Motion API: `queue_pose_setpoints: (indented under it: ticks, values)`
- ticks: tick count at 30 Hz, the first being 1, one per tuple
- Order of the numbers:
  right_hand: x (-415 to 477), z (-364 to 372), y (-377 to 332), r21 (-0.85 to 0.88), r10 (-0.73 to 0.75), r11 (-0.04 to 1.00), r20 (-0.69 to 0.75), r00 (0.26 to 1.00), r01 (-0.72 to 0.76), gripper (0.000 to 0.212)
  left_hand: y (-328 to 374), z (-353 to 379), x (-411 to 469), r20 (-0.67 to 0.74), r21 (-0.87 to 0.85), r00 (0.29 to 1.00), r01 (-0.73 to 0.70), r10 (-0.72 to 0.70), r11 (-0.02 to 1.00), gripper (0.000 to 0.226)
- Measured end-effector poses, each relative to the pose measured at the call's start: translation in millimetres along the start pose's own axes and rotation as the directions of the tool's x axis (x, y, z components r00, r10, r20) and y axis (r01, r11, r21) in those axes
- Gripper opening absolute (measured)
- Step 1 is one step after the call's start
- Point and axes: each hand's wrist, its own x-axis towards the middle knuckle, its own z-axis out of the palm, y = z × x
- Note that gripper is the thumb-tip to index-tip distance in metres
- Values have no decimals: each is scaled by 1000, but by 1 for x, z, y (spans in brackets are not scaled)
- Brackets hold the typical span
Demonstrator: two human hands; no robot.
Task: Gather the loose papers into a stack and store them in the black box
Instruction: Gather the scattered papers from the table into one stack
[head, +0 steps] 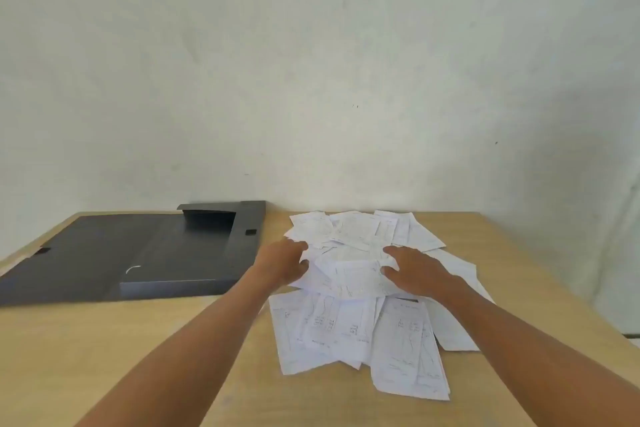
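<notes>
Several loose white printed papers lie scattered and overlapping on the right half of a light wooden table. The black box lies opened flat on the table's left, its flap spread toward the left edge. My left hand grips the left edge of the sheets in the middle of the pile, fingers curled on the paper. My right hand holds the right side of the same sheets, thumb under and fingers on top. Those sheets bulge up between both hands.
A pale wall rises right behind the table's far edge. The table's right edge runs diagonally past the papers. Bare wood shows in front of the box and between my forearms.
</notes>
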Motion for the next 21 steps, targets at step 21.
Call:
queue_pose_setpoints:
  ticks: [21]
  values:
    - [110, 70, 25, 43, 128, 991, -138, 982, -124, 71, 2, 53, 166, 154, -600, 929, 359, -337, 715, 38]
